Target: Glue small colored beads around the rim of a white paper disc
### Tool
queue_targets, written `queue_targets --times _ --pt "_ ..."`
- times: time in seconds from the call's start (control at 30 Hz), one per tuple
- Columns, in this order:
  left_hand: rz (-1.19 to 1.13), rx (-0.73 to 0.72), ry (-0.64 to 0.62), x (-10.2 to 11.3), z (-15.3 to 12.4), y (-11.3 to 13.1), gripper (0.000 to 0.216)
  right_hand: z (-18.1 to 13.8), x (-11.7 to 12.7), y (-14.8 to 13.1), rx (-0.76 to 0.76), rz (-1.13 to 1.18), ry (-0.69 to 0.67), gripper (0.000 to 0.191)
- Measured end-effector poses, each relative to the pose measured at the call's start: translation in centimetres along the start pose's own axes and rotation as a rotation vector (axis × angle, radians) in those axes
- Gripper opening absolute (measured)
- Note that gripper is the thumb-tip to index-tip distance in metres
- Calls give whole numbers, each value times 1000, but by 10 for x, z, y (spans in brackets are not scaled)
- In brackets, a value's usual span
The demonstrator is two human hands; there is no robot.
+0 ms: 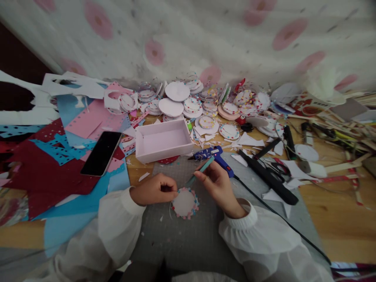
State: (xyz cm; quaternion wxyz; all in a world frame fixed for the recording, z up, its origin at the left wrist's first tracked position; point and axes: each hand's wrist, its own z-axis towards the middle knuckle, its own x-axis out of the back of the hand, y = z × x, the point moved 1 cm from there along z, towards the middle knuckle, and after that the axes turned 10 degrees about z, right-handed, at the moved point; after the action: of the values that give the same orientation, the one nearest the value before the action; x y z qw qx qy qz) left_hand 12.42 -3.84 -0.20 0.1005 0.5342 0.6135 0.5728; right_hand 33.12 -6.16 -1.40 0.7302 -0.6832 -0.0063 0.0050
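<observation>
A round white disc (184, 203) edged with pink, red and blue pieces lies on the grey cutting mat (205, 243). My left hand (157, 189) is closed in a pinch at the disc's upper left rim; what sits between the fingertips is too small to make out. A thin pale thread loops out beside that rim. Slender teal tweezers (202, 169) are held in my right hand (216, 184), their tips pointing down and left just above the disc. Behind this hand lies a blue glue gun (225, 163), its nozzle toward the left.
A shallow white box (164, 141) stands behind my hands. Stacks of white discs (178, 92) line the curtain. At left, a phone (101, 153) rests on coloured sheets. Scissors (277, 168), a black bar-shaped tool (268, 176) and paper scraps lie right; the glue gun's cord (279, 213) crosses the mat.
</observation>
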Motion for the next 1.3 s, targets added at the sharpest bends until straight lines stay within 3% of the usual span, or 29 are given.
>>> queue_targets --times 0.4,0.5,0.6,0.7,0.8,1.0,1.17,1.3 --pt "53 -33 3 0 -1 -5 23 5 4 -8 -15 226 69 27" --pt "140 -89 99 -3 -1 -4 35 5 2 -8 -14 260 123 27" --pt "190 -103 332 -4 0 -2 44 4 0 -8 -20 284 165 26" --pt "161 -70 556 -3 0 2 32 3 -3 -9 -32 301 193 25" --pt "85 -81 576 -4 0 4 14 1 -7 -10 -35 317 189 27" --pt "52 -69 605 -8 2 3 15 -1 -12 -10 -25 331 129 25" --pt "98 -74 666 -6 2 0 17 2 -4 -9 20 381 268 20" --pt "240 -152 798 -4 0 -4 13 6 2 -11 61 431 338 17"
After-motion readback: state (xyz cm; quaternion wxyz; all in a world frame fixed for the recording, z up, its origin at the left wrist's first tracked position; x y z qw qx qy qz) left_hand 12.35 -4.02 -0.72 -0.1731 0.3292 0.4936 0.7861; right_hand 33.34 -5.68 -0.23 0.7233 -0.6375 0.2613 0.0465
